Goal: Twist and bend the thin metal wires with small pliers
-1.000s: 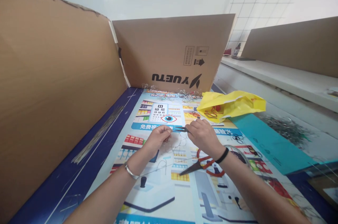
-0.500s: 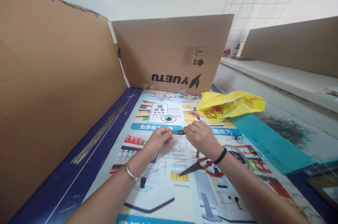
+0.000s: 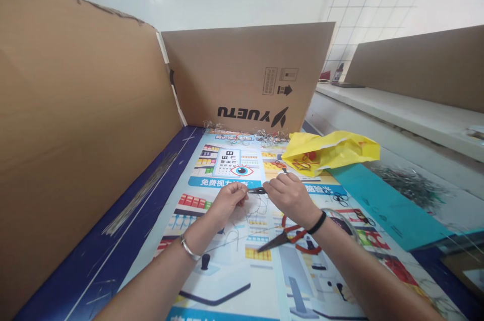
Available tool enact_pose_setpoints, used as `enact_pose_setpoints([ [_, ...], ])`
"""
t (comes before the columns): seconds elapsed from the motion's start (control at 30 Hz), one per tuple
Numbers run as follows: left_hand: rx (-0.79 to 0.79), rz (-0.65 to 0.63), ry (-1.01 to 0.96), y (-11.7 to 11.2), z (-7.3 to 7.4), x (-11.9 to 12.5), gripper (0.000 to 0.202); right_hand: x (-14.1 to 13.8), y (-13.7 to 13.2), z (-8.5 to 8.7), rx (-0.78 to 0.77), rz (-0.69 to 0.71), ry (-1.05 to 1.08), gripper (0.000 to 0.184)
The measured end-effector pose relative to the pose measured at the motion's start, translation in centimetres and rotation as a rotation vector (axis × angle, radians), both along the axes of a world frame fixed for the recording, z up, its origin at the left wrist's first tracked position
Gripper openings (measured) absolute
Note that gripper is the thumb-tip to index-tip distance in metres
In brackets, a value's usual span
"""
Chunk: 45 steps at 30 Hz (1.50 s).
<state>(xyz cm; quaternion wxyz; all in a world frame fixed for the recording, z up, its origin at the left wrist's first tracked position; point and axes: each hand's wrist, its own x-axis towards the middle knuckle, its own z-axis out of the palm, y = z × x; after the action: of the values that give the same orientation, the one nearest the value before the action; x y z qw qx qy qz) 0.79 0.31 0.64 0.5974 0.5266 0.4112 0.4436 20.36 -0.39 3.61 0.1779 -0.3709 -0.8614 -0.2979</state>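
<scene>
My left hand (image 3: 227, 201) is pinched shut on a thin metal wire (image 3: 254, 208) that loops down onto the printed poster (image 3: 227, 280). My right hand (image 3: 289, 194) grips a small dark pair of pliers (image 3: 257, 190) whose tip meets the wire at my left fingertips. Both hands hover just above the poster, near its middle. Red-handled scissors (image 3: 291, 236) lie on the poster under my right wrist. A silver bangle circles my left wrist and a black band my right.
Cardboard walls stand at the left (image 3: 75, 124) and at the back (image 3: 245, 74). A yellow plastic bag (image 3: 333, 149) holding rubber bands lies at the back right. Straight wires (image 3: 139, 192) lie along the left wall, and a tangle of wire bits (image 3: 410, 185) sits at the right.
My hands have drawn slightly closer together, and the pliers' tip now sits against my left fingertips. Little else has moved.
</scene>
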Motion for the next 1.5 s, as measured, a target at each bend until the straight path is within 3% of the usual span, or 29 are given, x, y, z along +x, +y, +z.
enact_pose_setpoints([
  [0.63,-0.019,0.021,-0.04,-0.1,0.0,0.2,0.018,-0.7,-0.1,-0.5,-0.072,-0.096,-0.008,0.017],
  [1.0,-0.062,-0.1,0.037,0.5,0.2,-0.7,0.017,-0.6,0.1,-0.3,-0.127,-0.053,-0.024,0.015],
  [1.3,-0.036,0.162,-0.025,0.3,-0.4,-0.2,0.023,-1.8,-1.1,0.8,-0.151,-0.235,0.239,0.013],
  [1.5,-0.012,0.279,-0.078,0.2,-0.7,0.3,0.023,-3.7,-2.7,0.5,-0.332,-0.32,0.115,0.01],
])
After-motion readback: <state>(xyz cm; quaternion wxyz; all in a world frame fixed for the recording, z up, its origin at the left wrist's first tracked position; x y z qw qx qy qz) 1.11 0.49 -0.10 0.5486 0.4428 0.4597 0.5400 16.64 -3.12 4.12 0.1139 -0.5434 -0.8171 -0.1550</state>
